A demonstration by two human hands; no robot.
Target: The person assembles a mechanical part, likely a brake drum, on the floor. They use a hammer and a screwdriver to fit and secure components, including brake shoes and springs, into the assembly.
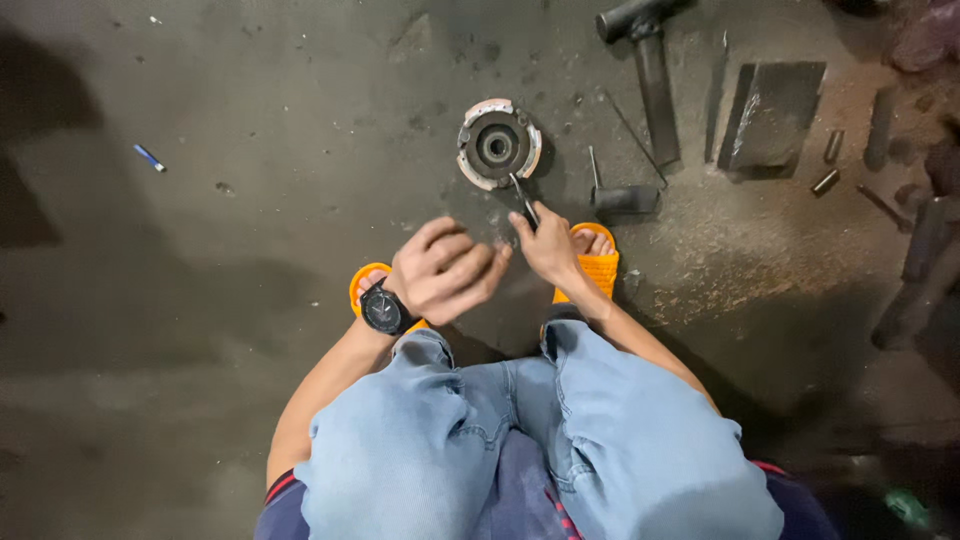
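I squat over a dirty concrete floor. A round metal clutch assembly (498, 145) with pale friction pads lies on the floor ahead of my feet. My right hand (548, 245) grips a thin dark tool (523, 198) whose tip touches the assembly's near edge. My left hand (447, 268), with a black wristwatch, hovers beside the right one with its fingers curled; whether anything small is in it is hidden.
A hammer (648, 60) and a flat metal block (772, 112) lie at the back right, with a short dark cylinder (624, 198) and small sockets (829, 165) nearby. A small blue object (150, 158) lies far left. My feet wear orange sandals (596, 262).
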